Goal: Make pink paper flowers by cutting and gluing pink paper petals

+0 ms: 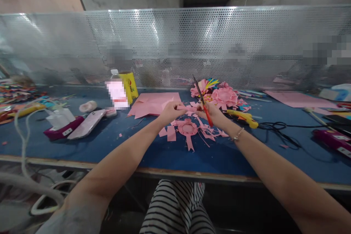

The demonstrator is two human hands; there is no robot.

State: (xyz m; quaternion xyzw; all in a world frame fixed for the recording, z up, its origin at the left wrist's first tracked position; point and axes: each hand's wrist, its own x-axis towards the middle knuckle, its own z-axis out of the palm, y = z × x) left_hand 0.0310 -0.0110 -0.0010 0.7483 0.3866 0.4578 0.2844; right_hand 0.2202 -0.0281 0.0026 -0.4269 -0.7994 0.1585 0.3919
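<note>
My left hand [170,111] pinches a strip of pink paper [187,108] held out over the blue table [153,153]. My right hand [213,112] grips red-handled scissors [203,103] whose dark blades point up and away, crossing the strip's right end. Below both hands lie a round pink paper rosette [187,128] and scattered pink offcuts [208,134]. A bracelet sits on my right wrist.
Pink paper sheets [153,104] and finished pink paper flowers [223,95] lie beyond my hands. A yellow glue gun [242,117] with a black cord is to the right. A phone [87,123], a tissue box [61,124] and a yellow can [131,86] sit left. A perforated metal screen [175,44] backs the table.
</note>
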